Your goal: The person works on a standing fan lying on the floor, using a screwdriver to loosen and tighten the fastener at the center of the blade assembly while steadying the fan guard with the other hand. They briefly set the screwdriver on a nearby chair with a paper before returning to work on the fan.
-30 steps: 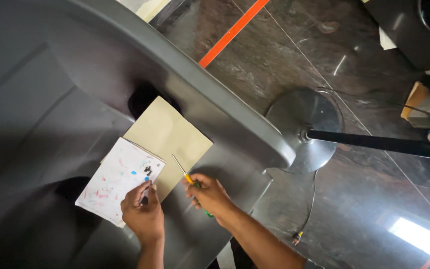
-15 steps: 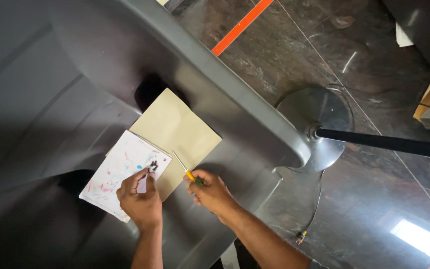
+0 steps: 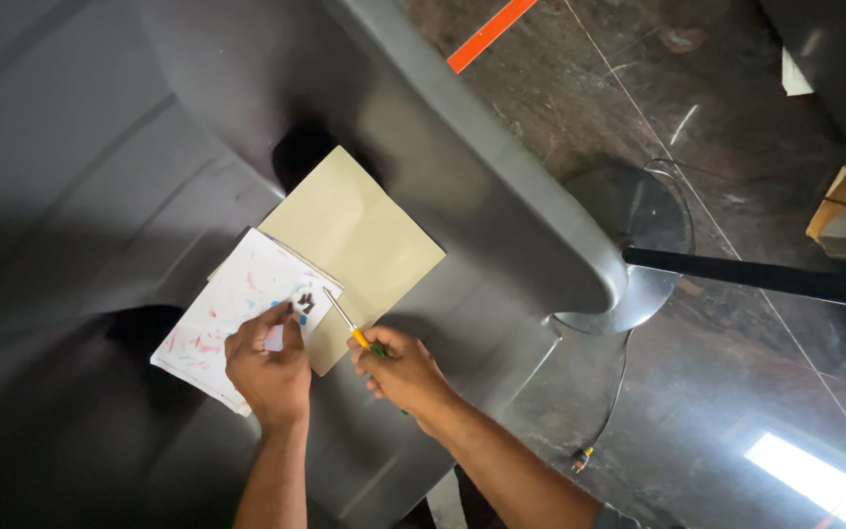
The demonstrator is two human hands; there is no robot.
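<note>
- The right hand (image 3: pixel 405 372) is gripping a thin yellow-handled tool (image 3: pixel 345 323), its tip touching the white paint-flecked paper sheet (image 3: pixel 237 309).
- The left hand (image 3: pixel 268 367) is pressing flat on that sheet, just left of the tool, beside the tan cardboard sheet (image 3: pixel 359 240).

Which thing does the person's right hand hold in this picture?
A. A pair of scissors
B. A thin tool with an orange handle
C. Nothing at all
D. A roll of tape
B: the right hand grips a thin tool with an orange handle, its metal tip at the white paint-marked sheet that the left hand presses down.
</note>
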